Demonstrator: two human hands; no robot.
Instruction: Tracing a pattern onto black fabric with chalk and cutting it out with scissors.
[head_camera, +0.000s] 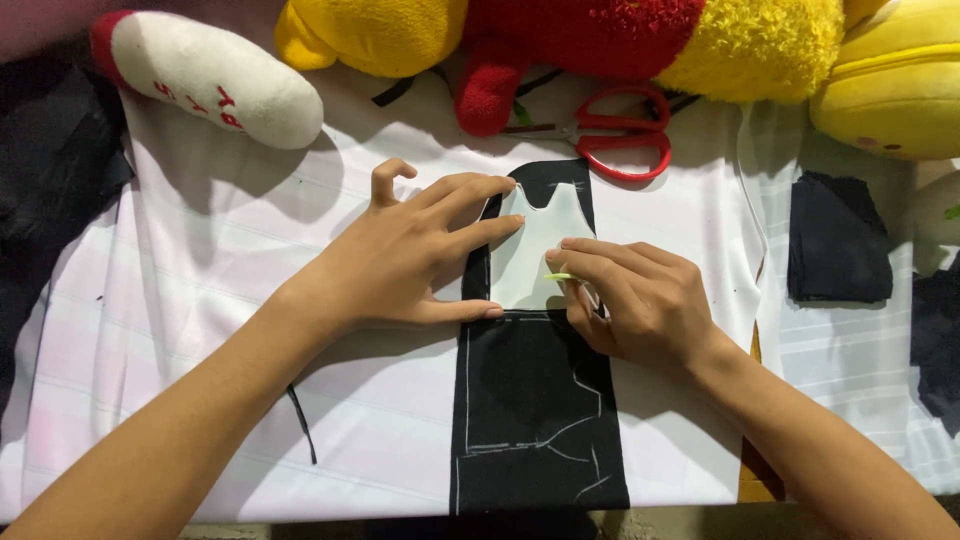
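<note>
The left hand (415, 255) lies flat with its fingers spread, pressing on the left edge of a small white pattern (540, 255). It holds nothing; it only pins the pattern down. The right hand (630, 300) is pinched shut on a thin green chalk (560, 277), with the tip touching the pattern's lower right side.

The pattern sits on the top part of a long black cloth (535, 400). The cloth runs away from the person, from the near table edge up toward the toys. Its long way goes near to far. The pattern's notched top, with two little points, faces away from the person, and its flat bottom faces them.

Below the right hand, nearer the person, the cloth already has white chalk lines (580, 440) on it. They make one drawn shape, so I think one piece is done. A line also runs down the left side under the left hand. The shape around the pattern looks only partly drawn, and nothing looks cut yet.

Past the fingertips, farther away, lie red scissors (625, 130). Behind them are plush toys (560, 40). Well off to the right of the right hand is a black scrap (838, 240). All of it rests on a white sheet (200, 300).
</note>
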